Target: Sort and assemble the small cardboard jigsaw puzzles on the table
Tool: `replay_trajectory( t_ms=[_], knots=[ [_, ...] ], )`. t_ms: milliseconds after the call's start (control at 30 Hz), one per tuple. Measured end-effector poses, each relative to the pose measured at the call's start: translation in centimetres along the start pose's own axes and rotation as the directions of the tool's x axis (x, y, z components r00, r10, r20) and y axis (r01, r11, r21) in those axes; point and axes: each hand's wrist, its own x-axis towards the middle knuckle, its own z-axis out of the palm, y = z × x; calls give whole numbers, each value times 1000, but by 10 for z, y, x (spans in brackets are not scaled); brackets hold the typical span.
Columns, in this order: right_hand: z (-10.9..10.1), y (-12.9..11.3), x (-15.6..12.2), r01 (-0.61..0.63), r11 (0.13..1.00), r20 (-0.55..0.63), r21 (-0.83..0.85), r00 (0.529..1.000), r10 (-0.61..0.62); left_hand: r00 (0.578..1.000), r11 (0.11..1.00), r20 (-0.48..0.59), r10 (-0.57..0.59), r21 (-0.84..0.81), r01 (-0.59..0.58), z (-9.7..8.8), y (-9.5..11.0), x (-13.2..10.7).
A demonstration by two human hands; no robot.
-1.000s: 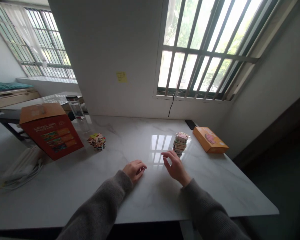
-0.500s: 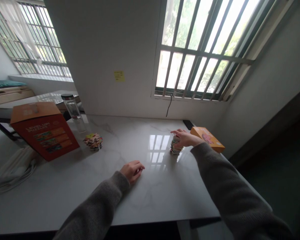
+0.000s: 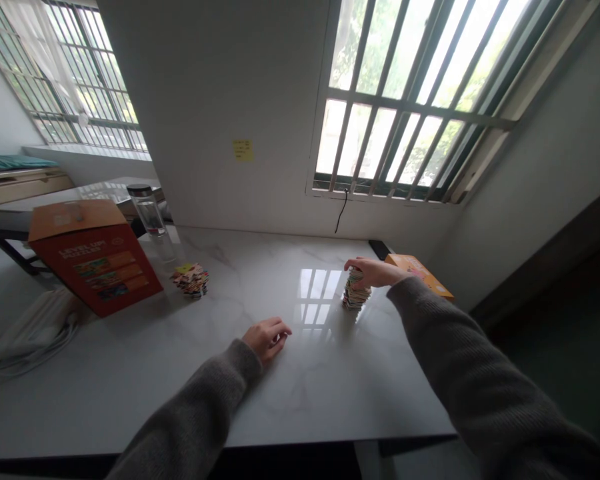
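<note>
My right hand [image 3: 370,272] reaches over the top of an upright stack of puzzle pieces [image 3: 355,297], thumb and fingers closed around its upper end. The stack is made of many thin, flat pieces and stands on the white marbled table [image 3: 300,393]. Resting on the table at the middle is my left hand [image 3: 267,339], loosely curled, with nothing visible in it. Further left sits a second, messier pile of puzzle pieces [image 3: 191,281] with a yellow-green piece on top, apart from both hands.
An orange box [image 3: 420,272] lies behind my right forearm, near a black phone [image 3: 379,250]. At the left stand a large red-orange puzzle box [image 3: 105,267] and a glass bottle [image 3: 150,213]. White cables [image 3: 45,340] lie beside the box. A yellow note [image 3: 243,150] sticks to the wall.
The whole view has shifted slightly to the right. My right hand stays at the top of the stack, its fingers slightly repositioned. My left hand rests in the same place.
</note>
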Motion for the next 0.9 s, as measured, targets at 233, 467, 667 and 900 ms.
replay_trajectory(
  t_ms=[233, 467, 667, 900],
  knots=[
    [-6, -41, -1, 161, 985, -80, 54, 984, -157, 956, 861, -75, -283, -458, 219, 4, 6, 12],
    [82, -128, -7, 364, 907, -35, 214, 930, -365, 827, 632, -131, -546, -713, 304, -1, -6, 21],
    [120, -155, -2, 363, 884, -112, 295, 932, -346, 789, 331, 92, -608, -873, 357, 9, -3, 21],
    [116, -175, 3, 406, 880, -244, 246, 905, -349, 833, 145, 211, -512, -934, 326, 9, 2, 20]
  ],
)
